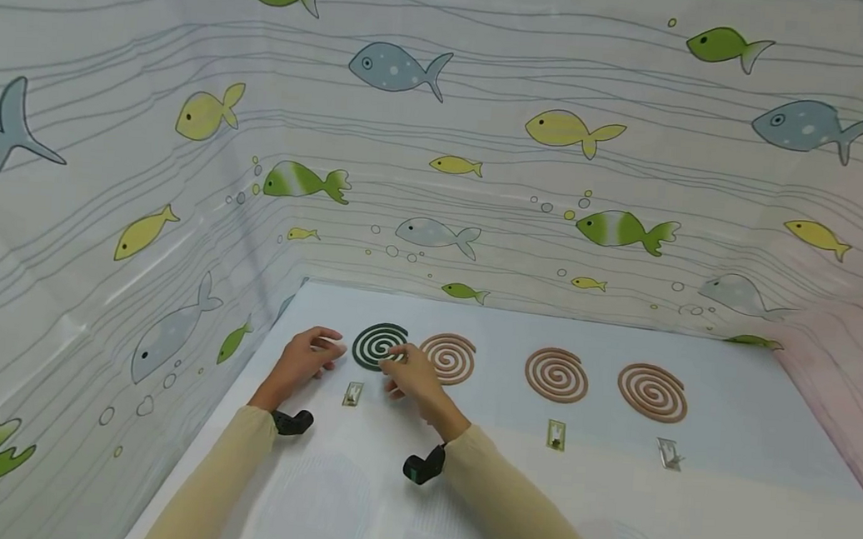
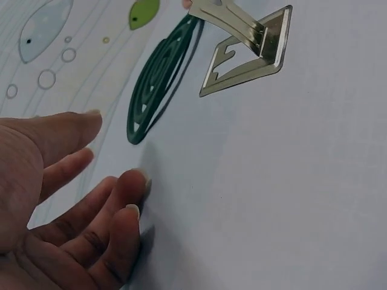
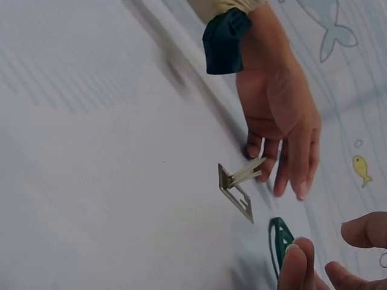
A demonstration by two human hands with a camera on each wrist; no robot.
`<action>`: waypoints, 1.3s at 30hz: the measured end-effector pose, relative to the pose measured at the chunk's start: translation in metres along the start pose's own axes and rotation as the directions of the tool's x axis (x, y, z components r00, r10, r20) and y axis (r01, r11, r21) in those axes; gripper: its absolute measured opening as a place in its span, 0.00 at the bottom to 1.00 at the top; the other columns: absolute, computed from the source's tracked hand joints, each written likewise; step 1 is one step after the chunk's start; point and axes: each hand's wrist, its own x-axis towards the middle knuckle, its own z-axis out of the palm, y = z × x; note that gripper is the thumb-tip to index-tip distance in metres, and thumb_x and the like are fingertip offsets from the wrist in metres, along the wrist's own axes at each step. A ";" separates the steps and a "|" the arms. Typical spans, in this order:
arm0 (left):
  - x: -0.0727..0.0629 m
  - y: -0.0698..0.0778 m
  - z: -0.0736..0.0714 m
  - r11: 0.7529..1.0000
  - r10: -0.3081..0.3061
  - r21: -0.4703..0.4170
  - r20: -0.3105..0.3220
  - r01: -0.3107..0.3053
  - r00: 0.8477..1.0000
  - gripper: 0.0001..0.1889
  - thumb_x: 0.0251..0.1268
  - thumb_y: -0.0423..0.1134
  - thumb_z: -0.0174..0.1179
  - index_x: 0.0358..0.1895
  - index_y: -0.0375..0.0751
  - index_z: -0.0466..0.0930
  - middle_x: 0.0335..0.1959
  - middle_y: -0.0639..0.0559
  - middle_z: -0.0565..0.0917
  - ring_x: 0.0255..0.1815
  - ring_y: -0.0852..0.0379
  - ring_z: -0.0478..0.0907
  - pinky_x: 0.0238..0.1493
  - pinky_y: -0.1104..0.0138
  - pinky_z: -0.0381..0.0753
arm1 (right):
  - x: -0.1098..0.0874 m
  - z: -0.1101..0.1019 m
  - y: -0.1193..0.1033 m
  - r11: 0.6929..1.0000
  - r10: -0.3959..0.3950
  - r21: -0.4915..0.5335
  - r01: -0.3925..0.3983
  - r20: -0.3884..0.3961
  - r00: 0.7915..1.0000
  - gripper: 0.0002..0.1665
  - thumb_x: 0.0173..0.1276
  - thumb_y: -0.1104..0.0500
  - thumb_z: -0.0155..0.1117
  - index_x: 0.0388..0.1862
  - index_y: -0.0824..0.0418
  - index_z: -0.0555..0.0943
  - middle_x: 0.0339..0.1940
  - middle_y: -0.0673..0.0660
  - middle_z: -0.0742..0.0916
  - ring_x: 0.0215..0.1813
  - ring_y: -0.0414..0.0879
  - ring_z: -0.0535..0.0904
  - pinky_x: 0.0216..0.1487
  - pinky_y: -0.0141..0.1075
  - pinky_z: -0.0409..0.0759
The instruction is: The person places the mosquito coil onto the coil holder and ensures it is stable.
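We see the green coil (image 1: 377, 349) lying flat, outer tail toward the brown coil (image 1: 446, 359); our left hand (image 1: 303, 356) and right hand (image 1: 418, 377) flank it, fingers loosely bent, thumbs apart.

The left hand (image 1: 309, 354) and the right hand (image 1: 416, 377) are near each other but apart. They point toward one another. The left fingers (image 2: 126, 188) bend softly, with little gaps between them. The right fingers (image 3: 295, 263) bend too, with space between the tips. Behind each hand, a bare wrist (image 1: 267, 393) meets a long tan sleeve (image 1: 217, 480).
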 end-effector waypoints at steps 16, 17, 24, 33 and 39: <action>0.010 0.001 0.008 0.995 0.008 0.099 0.028 -0.011 1.000 0.26 0.63 0.45 0.75 0.63 0.44 0.80 0.59 0.39 0.79 0.43 0.48 0.78 0.39 0.60 0.79 | 0.012 0.009 0.012 0.997 0.067 0.044 -0.065 -0.055 0.996 0.38 0.75 0.59 0.63 0.78 0.68 0.62 0.39 0.64 0.89 0.16 0.39 0.77 0.19 0.32 0.79; 0.011 0.001 0.009 0.995 0.007 0.102 0.029 -0.010 1.000 0.27 0.62 0.45 0.75 0.63 0.44 0.80 0.59 0.39 0.79 0.44 0.48 0.77 0.40 0.60 0.79 | 0.012 0.008 0.012 0.996 0.074 0.047 -0.072 -0.054 0.996 0.39 0.75 0.59 0.63 0.79 0.68 0.61 0.40 0.64 0.89 0.16 0.39 0.76 0.19 0.32 0.79; 0.015 0.000 0.012 0.993 -0.014 0.121 0.027 0.011 1.000 0.28 0.59 0.44 0.77 0.62 0.44 0.80 0.58 0.40 0.80 0.48 0.47 0.77 0.42 0.60 0.79 | 0.013 0.004 0.012 0.994 0.094 0.066 -0.091 -0.042 0.995 0.41 0.76 0.59 0.61 0.81 0.67 0.56 0.40 0.65 0.89 0.15 0.40 0.76 0.17 0.33 0.79; 0.017 0.004 0.014 0.992 0.001 0.127 0.021 -0.004 1.000 0.26 0.60 0.42 0.77 0.61 0.42 0.81 0.54 0.41 0.82 0.48 0.46 0.77 0.48 0.55 0.76 | 0.020 -0.001 0.016 0.983 0.114 0.151 -0.104 -0.056 0.992 0.49 0.75 0.62 0.61 0.84 0.66 0.45 0.38 0.68 0.89 0.13 0.41 0.78 0.16 0.34 0.79; 0.017 0.004 0.017 0.993 0.025 0.111 0.039 -0.029 0.999 0.24 0.62 0.42 0.75 0.60 0.42 0.81 0.53 0.42 0.83 0.51 0.46 0.79 0.53 0.52 0.76 | 0.021 -0.001 0.017 0.988 0.115 0.107 -0.108 -0.055 0.992 0.40 0.76 0.60 0.60 0.81 0.66 0.56 0.37 0.66 0.90 0.14 0.41 0.78 0.17 0.33 0.79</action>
